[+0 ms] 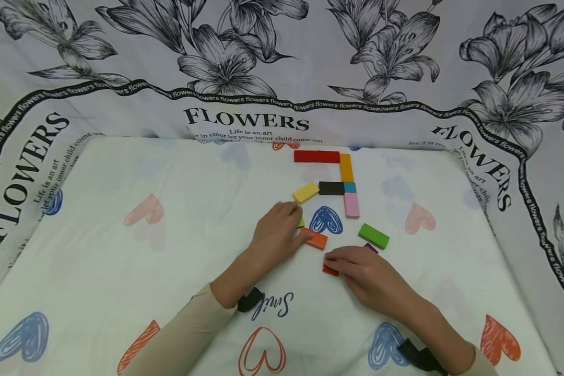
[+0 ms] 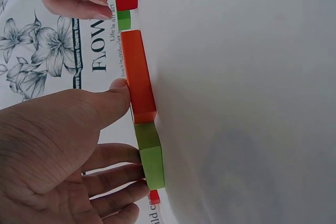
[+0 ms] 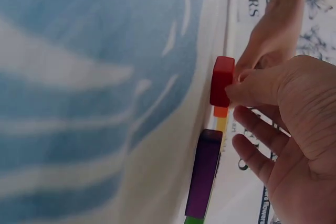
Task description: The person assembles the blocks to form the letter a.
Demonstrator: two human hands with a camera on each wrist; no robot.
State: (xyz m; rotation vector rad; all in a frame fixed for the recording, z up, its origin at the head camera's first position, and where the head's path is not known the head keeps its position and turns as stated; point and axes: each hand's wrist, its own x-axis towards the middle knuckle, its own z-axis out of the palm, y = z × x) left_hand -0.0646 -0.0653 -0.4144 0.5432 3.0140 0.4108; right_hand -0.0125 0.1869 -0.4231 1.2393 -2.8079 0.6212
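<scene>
My left hand (image 1: pixel 273 232) lies over the left side of a ring of coloured wooden blocks. In the left wrist view its thumb touches an orange block (image 2: pixel 139 77), while the fingers rest against a lime green block (image 2: pixel 151 158) joined to its end. My right hand (image 1: pixel 368 274) pinches a small red block (image 3: pixel 222 82) between thumb and a mostly hidden index finger; the other fingers are loosely bent. Beside that hand, a purple block (image 3: pixel 203 174) lies largely hidden in the head view. A green block (image 1: pixel 373 236) lies just beyond it.
Further back lie a yellow block (image 1: pixel 305 192), a black block (image 1: pixel 331 188), a blue block (image 1: pixel 350 187), a pink block (image 1: pixel 351 206), an amber block (image 1: pixel 346 167) and a long red block (image 1: pixel 317 156). A heart-printed white cloth (image 1: pixel 207 209) covers the surface.
</scene>
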